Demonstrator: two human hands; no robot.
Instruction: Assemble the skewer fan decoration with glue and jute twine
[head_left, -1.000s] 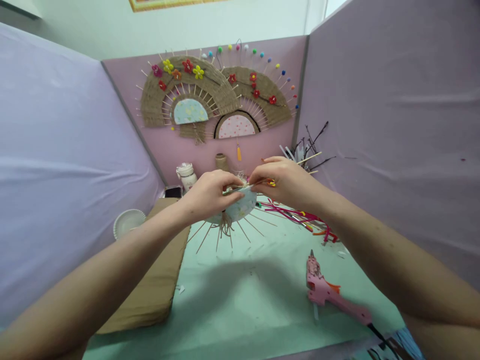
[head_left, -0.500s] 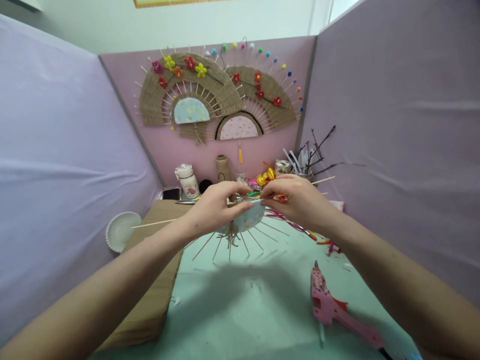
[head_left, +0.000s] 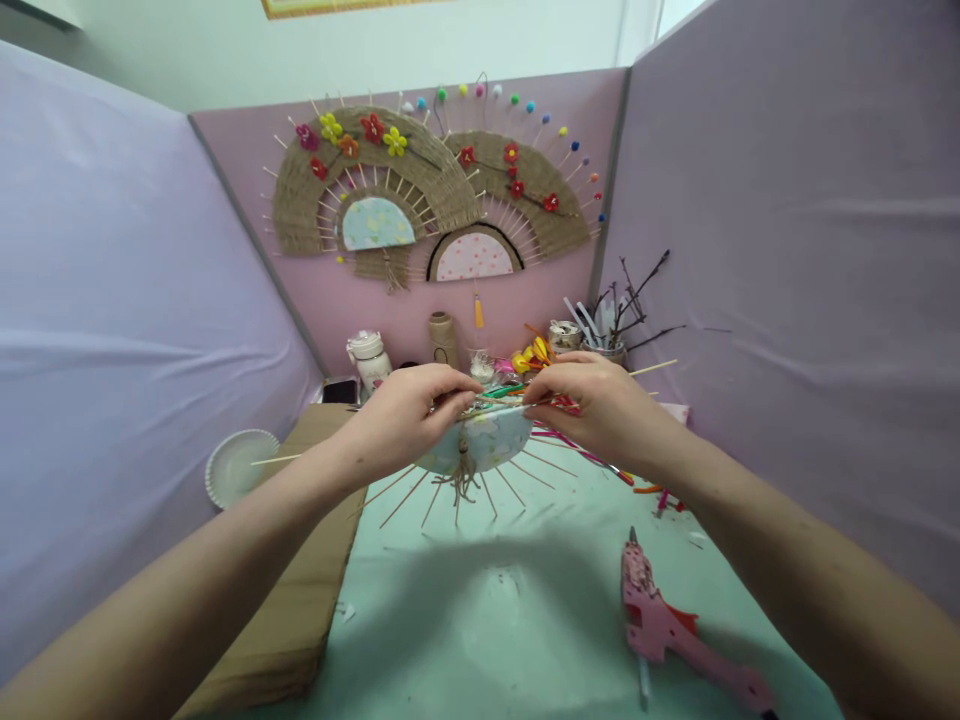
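The single view comes from a camera worn on the person's head, facing forward and down over a table (head_left: 450, 620). The left arm (head_left: 202, 545) runs in from the lower left corner and the right arm (head_left: 780, 540) from the lower right, so the left hand (head_left: 412, 408) and right hand (head_left: 589, 398) sit close ahead, mid-frame. The glue gun (head_left: 654, 622) at lower right is seen from above. Farther off, beyond the hands, stands the bottle (head_left: 369, 360). The back panel (head_left: 322, 300) faces the lens almost squarely in the upper middle, while the left panel (head_left: 135, 280) and right panel (head_left: 750, 250) slant in toward it; wall (head_left: 180, 60) fills the top edge.
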